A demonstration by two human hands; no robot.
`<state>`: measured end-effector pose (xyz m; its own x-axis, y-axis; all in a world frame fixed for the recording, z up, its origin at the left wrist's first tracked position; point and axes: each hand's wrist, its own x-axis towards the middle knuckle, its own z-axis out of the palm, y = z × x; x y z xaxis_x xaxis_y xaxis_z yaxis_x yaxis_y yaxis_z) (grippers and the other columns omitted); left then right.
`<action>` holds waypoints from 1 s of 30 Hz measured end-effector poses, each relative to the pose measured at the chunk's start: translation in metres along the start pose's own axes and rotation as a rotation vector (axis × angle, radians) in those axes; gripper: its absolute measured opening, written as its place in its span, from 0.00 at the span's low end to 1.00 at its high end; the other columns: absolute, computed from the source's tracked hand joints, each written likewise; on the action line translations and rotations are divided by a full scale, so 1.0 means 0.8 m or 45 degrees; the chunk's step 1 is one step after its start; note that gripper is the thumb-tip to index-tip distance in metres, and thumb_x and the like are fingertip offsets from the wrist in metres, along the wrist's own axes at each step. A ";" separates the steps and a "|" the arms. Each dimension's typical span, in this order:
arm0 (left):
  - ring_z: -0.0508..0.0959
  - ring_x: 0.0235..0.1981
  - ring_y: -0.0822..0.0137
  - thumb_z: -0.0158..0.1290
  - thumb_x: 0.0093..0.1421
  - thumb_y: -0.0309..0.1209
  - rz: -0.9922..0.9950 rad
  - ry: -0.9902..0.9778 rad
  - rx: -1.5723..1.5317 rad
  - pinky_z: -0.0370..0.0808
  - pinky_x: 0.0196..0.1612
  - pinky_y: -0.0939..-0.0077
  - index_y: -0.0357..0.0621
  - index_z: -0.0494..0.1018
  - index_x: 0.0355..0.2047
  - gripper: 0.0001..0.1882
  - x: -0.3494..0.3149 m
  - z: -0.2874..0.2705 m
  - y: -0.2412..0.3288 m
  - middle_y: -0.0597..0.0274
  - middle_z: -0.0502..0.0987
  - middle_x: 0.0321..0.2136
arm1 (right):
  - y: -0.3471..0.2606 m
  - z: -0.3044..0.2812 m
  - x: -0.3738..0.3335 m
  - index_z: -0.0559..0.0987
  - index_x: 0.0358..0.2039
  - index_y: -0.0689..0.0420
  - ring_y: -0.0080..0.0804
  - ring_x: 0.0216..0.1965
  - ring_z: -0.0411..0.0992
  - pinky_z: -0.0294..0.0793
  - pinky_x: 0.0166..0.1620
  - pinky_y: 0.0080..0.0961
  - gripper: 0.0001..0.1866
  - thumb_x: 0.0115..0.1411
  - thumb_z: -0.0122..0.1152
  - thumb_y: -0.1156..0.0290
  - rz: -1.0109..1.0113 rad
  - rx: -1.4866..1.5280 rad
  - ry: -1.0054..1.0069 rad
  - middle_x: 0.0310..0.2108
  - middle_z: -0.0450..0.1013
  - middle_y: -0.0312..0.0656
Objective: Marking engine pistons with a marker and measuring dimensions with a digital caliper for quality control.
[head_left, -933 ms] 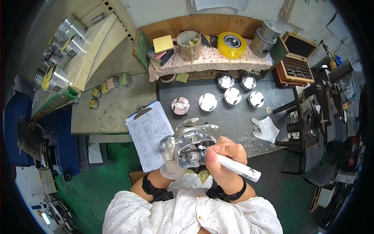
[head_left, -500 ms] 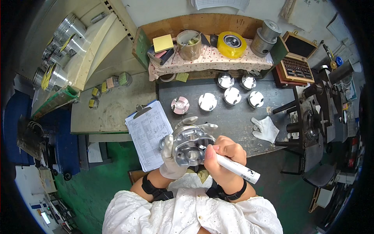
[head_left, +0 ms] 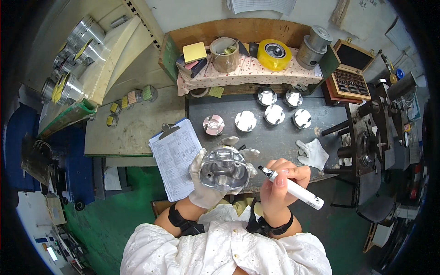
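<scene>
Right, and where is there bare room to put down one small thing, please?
On the dark table, between the right hand, the white glove and the round metal parts. Also on the pale bench, between the small tagged parts and the clipboard. The cloth-covered shelf is crowded.

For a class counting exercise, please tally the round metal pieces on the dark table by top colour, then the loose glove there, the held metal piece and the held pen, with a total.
Silver-topped metal pieces: 5
Pink-topped metal piece: 1
Loose white glove: 1
Metal piece in the left hand: 1
White pen in the right hand: 1
Total: 9
</scene>
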<state>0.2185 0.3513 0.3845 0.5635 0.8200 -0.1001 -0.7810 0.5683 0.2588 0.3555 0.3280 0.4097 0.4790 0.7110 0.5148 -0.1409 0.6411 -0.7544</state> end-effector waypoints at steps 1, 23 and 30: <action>0.77 0.42 0.50 0.31 0.60 0.58 0.000 0.000 0.000 0.79 0.37 0.65 0.42 0.53 0.59 0.37 0.001 0.000 0.000 0.37 0.66 0.51 | 0.001 -0.001 0.001 0.60 0.32 0.56 0.22 0.17 0.54 0.56 0.23 0.21 0.10 0.58 0.53 0.73 -0.010 -0.011 0.011 0.17 0.60 0.37; 0.73 0.46 0.54 0.64 0.43 0.48 0.072 0.454 2.569 0.71 0.49 0.64 0.40 0.63 0.53 0.41 0.000 -0.109 -0.057 0.47 0.70 0.45 | 0.030 -0.100 -0.034 0.69 0.34 0.59 0.23 0.25 0.65 0.65 0.30 0.19 0.08 0.57 0.59 0.75 0.328 -0.569 -0.001 0.28 0.69 0.39; 0.71 0.43 0.50 0.62 0.41 0.43 0.058 0.400 2.802 0.70 0.47 0.61 0.42 0.64 0.51 0.38 0.005 -0.138 -0.076 0.49 0.69 0.42 | 0.118 -0.146 -0.042 0.75 0.40 0.54 0.40 0.30 0.72 0.71 0.36 0.28 0.16 0.50 0.57 0.82 0.276 -1.134 -0.537 0.31 0.72 0.44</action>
<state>0.2382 0.3275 0.2624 0.3352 0.9355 -0.1112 0.7795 -0.2092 0.5904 0.4273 0.3313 0.2735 0.1497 0.9415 0.3020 0.5928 0.1590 -0.7895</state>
